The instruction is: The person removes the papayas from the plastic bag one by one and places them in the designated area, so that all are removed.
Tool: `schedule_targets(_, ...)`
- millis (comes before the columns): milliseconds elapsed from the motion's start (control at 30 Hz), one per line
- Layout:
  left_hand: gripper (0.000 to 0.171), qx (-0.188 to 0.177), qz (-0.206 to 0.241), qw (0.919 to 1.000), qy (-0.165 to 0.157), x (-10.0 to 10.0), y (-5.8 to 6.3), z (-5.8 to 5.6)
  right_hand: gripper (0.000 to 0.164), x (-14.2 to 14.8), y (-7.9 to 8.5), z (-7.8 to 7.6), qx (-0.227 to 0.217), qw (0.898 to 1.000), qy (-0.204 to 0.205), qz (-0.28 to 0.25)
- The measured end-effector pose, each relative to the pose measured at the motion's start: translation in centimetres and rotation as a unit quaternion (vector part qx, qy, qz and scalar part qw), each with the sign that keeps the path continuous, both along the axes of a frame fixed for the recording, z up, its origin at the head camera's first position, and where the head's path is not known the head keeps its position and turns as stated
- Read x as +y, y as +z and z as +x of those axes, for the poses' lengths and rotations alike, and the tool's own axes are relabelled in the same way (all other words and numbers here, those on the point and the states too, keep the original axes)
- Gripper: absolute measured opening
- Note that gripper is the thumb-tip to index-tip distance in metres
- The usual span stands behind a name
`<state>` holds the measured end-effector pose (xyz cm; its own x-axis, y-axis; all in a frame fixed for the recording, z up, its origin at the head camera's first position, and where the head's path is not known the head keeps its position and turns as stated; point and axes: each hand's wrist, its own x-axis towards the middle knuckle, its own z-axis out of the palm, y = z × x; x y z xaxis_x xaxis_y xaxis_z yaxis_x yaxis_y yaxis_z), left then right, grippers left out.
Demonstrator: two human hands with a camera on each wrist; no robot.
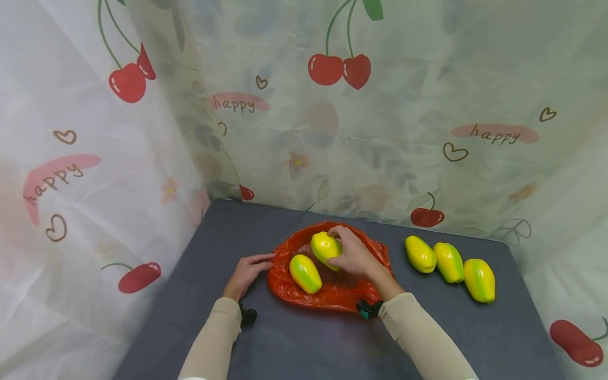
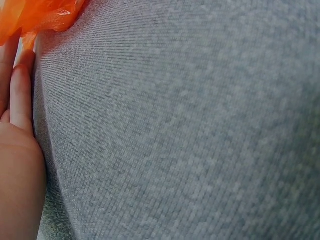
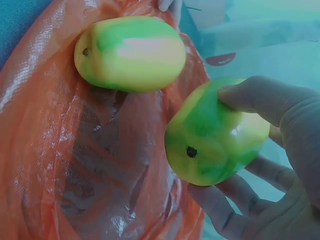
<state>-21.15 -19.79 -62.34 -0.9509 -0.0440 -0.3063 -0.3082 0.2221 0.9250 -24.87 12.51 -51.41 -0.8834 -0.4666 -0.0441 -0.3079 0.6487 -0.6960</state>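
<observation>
Diffuse light; highlights on fruit [image 1: 305, 274]; right wrist view hazy, bluish.

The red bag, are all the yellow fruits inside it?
No, three yellow fruits lie in a row on the dark table, right of the red bag in the head view.

I see the left hand [image 1: 247, 275] stretched out quite straight and the right hand [image 1: 353, 254] curled in a grip.
</observation>
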Motion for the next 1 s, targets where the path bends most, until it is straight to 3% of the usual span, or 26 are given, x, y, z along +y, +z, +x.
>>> schedule_targets(233,0.033,0.007,-0.001,1.0000,-0.003,0.0,0.1,0.1,0.066,1.6,-0.1,1.0,0.008,0.999,-0.023,-0.026)
schedule_targets(833,0.032,0.014,-0.004,0.9999,-0.001,0.0,0.0,0.1,0.069,6.9,0.1,3.3,0.051,0.995,-0.082,-0.014)
schedule_targets(1000,0.030,0.010,-0.004,0.9999,-0.001,0.0,0.0,0.1,0.071,8.7,-0.1,4.1,0.042,0.995,-0.092,-0.026)
